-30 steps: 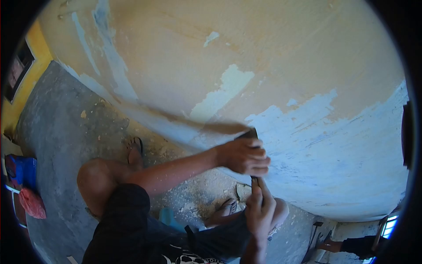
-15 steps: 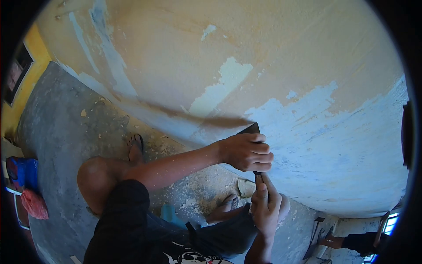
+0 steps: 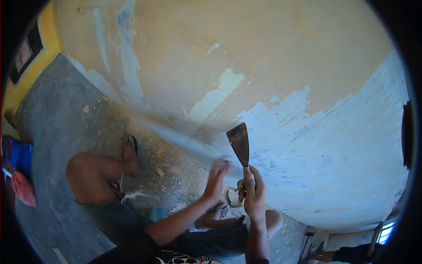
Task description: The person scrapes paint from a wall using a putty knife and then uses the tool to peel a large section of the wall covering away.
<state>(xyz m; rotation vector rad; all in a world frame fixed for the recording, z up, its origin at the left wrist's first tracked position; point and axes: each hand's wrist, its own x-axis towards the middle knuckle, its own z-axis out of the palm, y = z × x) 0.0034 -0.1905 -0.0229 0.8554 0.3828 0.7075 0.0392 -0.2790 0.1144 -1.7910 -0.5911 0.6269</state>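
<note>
My right hand [image 3: 253, 193] is closed around the handle of a paint scraper [image 3: 239, 143], whose broad, dark, worn blade points up. The blade stands in front of the wall [image 3: 285, 48]; whether it touches cannot be made out. To the left of the scraper, my left hand [image 3: 215, 178] is apart from it, near the wall's foot, its fingers smeared by motion. Tan paint covers the upper wall, and a large pale bluish patch [image 3: 307, 154] lies bare behind the scraper. A smaller pale strip [image 3: 217, 94] shows higher up.
Paint flakes [image 3: 176, 176] litter the grey floor [image 3: 66, 119] along the wall. A teal container [image 3: 157, 214] sits between my legs. Blue [image 3: 20, 154] and red [image 3: 23, 189] bags lie far left. Another person's leg [image 3: 323, 256] is at the lower right, near a long-handled tool [image 3: 305, 244].
My left hand has let go of the scraper and moved down and left. The scraper, now in my right hand only, has shifted left with its blade uncovered. The view has moved slightly.
</note>
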